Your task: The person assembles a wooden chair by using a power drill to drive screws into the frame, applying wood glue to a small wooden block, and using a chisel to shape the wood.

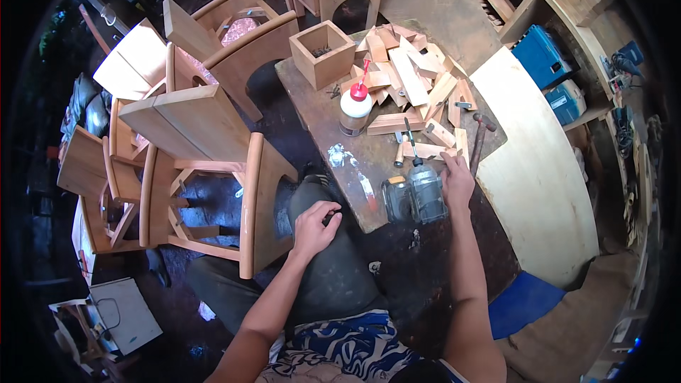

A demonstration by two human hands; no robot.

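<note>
While the near chair [266, 198] has its back, sides and low bars joined up, it looks only part done, because the seat space is open and the floor shows through it. More chairs stand behind it, and one of them has pink cloth [239, 28] in it. On the desk [323, 110], a big pile of wood pieces [404, 71] lies loose, so I think a lot is left to do. Some of the pieces have little metal bits on them.

The right hand [458, 177] is at the near edge of that pile. Its fingers are bent down at the end of a short block [428, 150], which lies flat on the desk, between the jar with a brush [428, 195] and the pile. I cannot tell if this grip is clamped on the block or just touching it. The hammer [482, 135] is just to the right.

The left hand [317, 228] rests on the leg, thumb and fingers apart, and I see nothing in it.
</note>
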